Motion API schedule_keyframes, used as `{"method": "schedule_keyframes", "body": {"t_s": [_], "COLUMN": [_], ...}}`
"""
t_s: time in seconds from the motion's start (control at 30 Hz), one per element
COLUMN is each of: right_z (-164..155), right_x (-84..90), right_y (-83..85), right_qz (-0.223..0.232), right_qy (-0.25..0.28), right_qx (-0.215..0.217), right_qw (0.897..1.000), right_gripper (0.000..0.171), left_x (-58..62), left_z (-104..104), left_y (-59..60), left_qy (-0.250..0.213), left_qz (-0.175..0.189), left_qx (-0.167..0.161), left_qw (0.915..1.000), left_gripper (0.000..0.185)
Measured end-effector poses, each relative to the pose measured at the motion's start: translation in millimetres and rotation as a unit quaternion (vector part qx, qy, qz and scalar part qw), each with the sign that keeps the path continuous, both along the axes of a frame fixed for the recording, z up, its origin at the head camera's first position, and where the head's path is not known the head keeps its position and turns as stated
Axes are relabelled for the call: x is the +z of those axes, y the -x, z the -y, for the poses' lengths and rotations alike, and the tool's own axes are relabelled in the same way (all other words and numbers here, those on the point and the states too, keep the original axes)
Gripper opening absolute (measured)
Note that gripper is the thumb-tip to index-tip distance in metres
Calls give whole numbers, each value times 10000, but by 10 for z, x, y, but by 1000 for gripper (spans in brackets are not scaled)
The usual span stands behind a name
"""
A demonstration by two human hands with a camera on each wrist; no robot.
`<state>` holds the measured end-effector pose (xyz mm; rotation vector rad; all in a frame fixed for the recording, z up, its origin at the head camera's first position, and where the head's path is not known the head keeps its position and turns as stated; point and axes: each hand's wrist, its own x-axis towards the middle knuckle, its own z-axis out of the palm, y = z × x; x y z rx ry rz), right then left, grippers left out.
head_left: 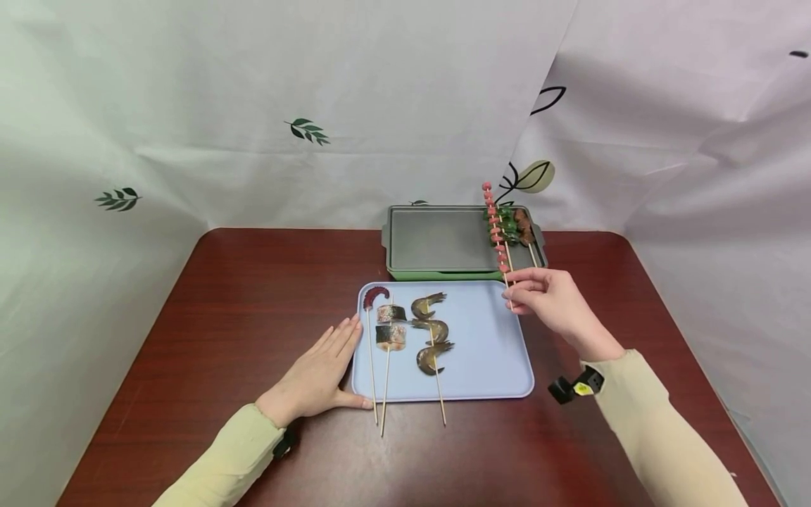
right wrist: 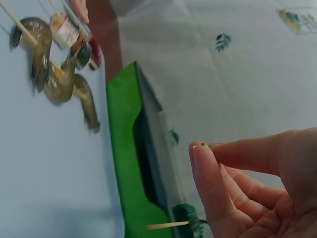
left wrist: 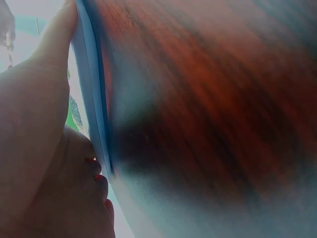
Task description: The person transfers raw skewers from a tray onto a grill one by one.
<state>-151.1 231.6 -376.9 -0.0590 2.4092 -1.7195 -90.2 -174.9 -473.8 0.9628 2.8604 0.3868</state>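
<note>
Right hand [head_left: 548, 296] pinches the bare lower end of a thin wooden skewer of small pink sausage pieces [head_left: 496, 229] — its long axis runs up and away from the fingers, tilted slightly left, over the near right corner of the green-sided grey grill pan [head_left: 443, 243]. Two more loaded skewers lie on the pan just beyond. Left hand [head_left: 319, 373] lies flat, fingers together, against the left edge of the pale blue plastic tray [head_left: 488, 352] — well apart from the skewer.

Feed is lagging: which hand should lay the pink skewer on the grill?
Right, probably. The right hand pinches the pink skewer over the grill pan; the left hand rests flat against the blue tray.
</note>
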Motion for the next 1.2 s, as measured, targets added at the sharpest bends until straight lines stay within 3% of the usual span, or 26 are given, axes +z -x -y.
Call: {"method": "schedule_keyframes", "body": {"t_s": [0.3, 0.7, 1.2], "right_z": [-25, 4, 44], "right_x": [-149, -206, -226], "right_y": [210, 226, 255], "right_qz": [450, 573, 641], "right_qy": [-415, -864, -789], "right_qx": [-82, 21, -28], "right_qw": [9981, 9946, 9948], "right_gripper": [36, 38, 39], "left_x": [-11, -5, -14], "left_z": [-3, -6, 0], "left_y": [-2, -5, 5], "left_qy": [-16, -16, -19], "left_qz": [32, -54, -102], "left_qx": [-2, -29, -37], "left_qw": [10000, 10000, 9999], "left_gripper": [127, 127, 127]}}
